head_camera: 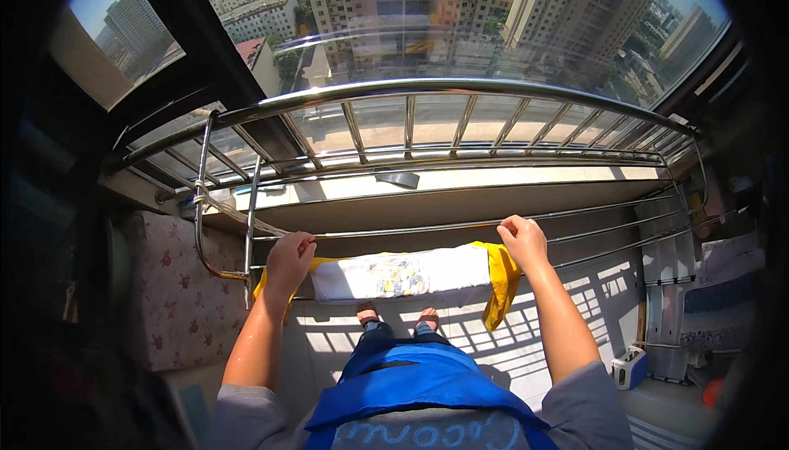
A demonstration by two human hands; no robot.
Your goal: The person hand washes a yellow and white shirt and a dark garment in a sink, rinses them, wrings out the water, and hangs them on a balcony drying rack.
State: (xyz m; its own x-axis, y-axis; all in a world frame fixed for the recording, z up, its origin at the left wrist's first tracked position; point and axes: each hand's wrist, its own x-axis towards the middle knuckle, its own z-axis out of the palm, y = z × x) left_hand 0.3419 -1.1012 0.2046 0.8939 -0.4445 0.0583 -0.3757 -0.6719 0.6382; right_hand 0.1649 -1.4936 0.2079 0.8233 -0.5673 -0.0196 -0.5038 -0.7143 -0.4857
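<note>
A shirt with a white body, a printed patch on its front and yellow sleeves lies draped over the thin rods of a metal drying rack. My left hand is at the shirt's left end, fingers curled, overlapping the yellow cloth there. At the other end, my right hand has its thumb and fingertips together beside the top of the hanging yellow sleeve. Whether either hand pinches cloth or only hovers over it cannot be made out.
A chrome railing runs along the window, joined to the rack by tied cord. A dark flat object lies on the sill. Left is a flower-patterned covered surface; right, a blue-and-white box and hanging cloths.
</note>
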